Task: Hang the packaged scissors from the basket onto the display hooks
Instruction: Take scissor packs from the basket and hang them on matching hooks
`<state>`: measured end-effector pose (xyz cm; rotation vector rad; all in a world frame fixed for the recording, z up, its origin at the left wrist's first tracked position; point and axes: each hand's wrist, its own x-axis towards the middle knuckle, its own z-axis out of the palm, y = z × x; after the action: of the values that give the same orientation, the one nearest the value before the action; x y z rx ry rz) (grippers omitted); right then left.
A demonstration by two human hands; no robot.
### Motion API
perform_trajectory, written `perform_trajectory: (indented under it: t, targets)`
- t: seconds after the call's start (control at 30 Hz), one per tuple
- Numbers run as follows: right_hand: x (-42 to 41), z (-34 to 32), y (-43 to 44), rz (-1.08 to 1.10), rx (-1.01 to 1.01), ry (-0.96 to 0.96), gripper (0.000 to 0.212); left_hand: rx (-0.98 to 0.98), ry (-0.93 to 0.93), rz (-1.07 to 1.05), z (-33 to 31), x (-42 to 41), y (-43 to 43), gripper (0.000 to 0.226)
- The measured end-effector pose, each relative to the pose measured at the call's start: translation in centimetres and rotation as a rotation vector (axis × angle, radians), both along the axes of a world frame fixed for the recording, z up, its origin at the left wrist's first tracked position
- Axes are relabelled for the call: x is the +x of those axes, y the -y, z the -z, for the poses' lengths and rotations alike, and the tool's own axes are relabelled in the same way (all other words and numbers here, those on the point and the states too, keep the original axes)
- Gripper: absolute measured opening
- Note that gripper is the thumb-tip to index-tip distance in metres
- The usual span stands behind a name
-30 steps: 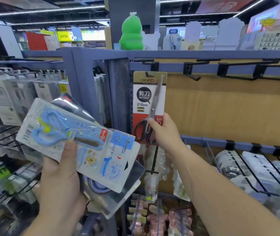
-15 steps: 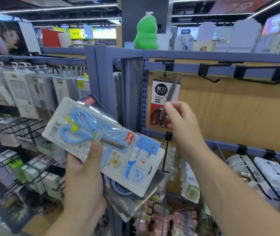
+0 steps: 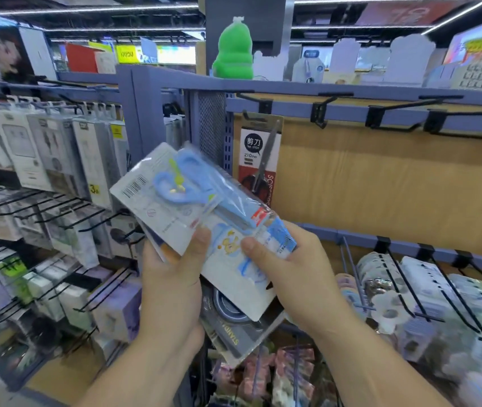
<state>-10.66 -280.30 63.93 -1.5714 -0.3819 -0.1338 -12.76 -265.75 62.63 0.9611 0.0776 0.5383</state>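
Observation:
A black-handled scissors pack with a tan, white and red card hangs on the leftmost black hook of the upper rail. In front of it I hold a stack of packs. On top lies the blue scissors pack. My left hand grips the stack from below, thumb on the top card. My right hand pinches the blue pack's right end, thumb on its face. Grey packs stick out beneath the blue one. No basket is in view.
Several bare black hooks line the upper rail to the right, against a wooden back panel. Lower hooks at right carry tape rolls. Boxed goods hang on the left rack. A green toy stands on the top shelf.
My right hand let go of the black-handled pack, now hanging on the hook, and came down to pinch the blue pack. The stack moved right and toward the middle.

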Motion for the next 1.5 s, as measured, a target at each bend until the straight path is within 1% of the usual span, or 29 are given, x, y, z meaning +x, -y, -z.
perform_trajectory:
  t: [0.07, 0.17, 0.27, 0.3, 0.4, 0.47, 0.63, 0.77, 0.83, 0.87, 0.9, 0.97, 1.0, 1.03, 1.13, 1.27, 1.4, 1.5]
  targets:
    - [-0.5, 0.3, 0.8, 0.011, 0.084, -0.009, 0.019, 0.011, 0.007, 0.042, 0.2, -0.2, 1.0, 0.056]
    - [-1.0, 0.8, 1.8, 0.051, 0.208, -0.003, 0.026, 0.022, 0.001, 0.097, 0.4, -0.3, 2.5, 0.060]
    - [-1.0, 1.4, 2.8, 0.106, 0.279, 0.007, 0.028, 0.043, -0.023, 0.111, 0.8, 0.2, 3.5, 0.054]
    - [-1.0, 1.5, 3.2, 0.110, 0.299, 0.009, 0.034, 0.051, -0.031, 0.113, 0.9, 0.4, 3.8, 0.050]
    - [-1.3, 1.6, 4.1, 0.087, 0.304, 0.022, 0.060, 0.047, -0.060, 0.112, 1.4, 1.1, 4.6, 0.043]
    - [-1.1, 1.8, 4.5, 0.122, 0.279, 0.030, 0.066, 0.025, -0.084, 0.111, 1.7, 1.5, 5.0, 0.040]
    - [-0.4, 1.6, 5.1, 0.251, 0.327, 0.018, 0.050, -0.038, -0.133, 0.085, 2.8, 2.5, 5.7, 0.036]
    - [0.6, 2.3, 5.6, 0.420, 0.279, 0.034, 0.031, -0.013, -0.138, 0.088, 2.5, 3.0, 5.7, 0.034]
    - [1.0, 2.4, 6.2, 0.460, 0.250, 0.033, 0.026, 0.012, -0.126, 0.088, 2.1, 3.2, 5.5, 0.034]
    - [1.0, 2.3, 6.5, 0.464, 0.236, 0.030, 0.027, 0.028, -0.120, 0.087, 2.0, 3.3, 5.4, 0.035]
    - [1.0, 2.0, 6.7, 0.461, 0.241, 0.019, 0.033, 0.044, -0.118, 0.082, 2.0, 3.3, 5.2, 0.035]
    - [1.2, 1.6, 7.4, 0.464, 0.301, -0.011, 0.051, 0.068, -0.115, 0.071, 2.0, 3.5, 4.9, 0.036]
    - [1.3, 1.4, 7.9, 0.489, 0.325, -0.020, 0.054, 0.074, -0.114, 0.072, 1.9, 3.5, 4.7, 0.036]
    - [1.5, 1.1, 8.4, 0.506, 0.348, -0.029, 0.050, 0.076, -0.116, 0.073, 2.0, 3.6, 4.5, 0.036]
    - [1.8, -0.1, 9.7, 0.488, 0.463, -0.057, 0.025, 0.081, -0.118, 0.082, 1.9, 3.8, 3.9, 0.035]
    - [2.0, -1.3, 10.6, 0.458, 0.564, -0.059, 0.018, 0.087, -0.116, 0.103, 1.7, 4.1, 3.6, 0.037]
    - [3.0, -3.3, 10.4, 0.399, 0.474, -0.010, 0.010, 0.083, -0.101, 0.112, 1.0, 4.3, 3.2, 0.037]
    - [4.1, -5.3, 9.3, 0.369, 0.268, 0.040, 0.012, 0.092, -0.094, 0.120, 0.7, 4.5, 2.7, 0.038]
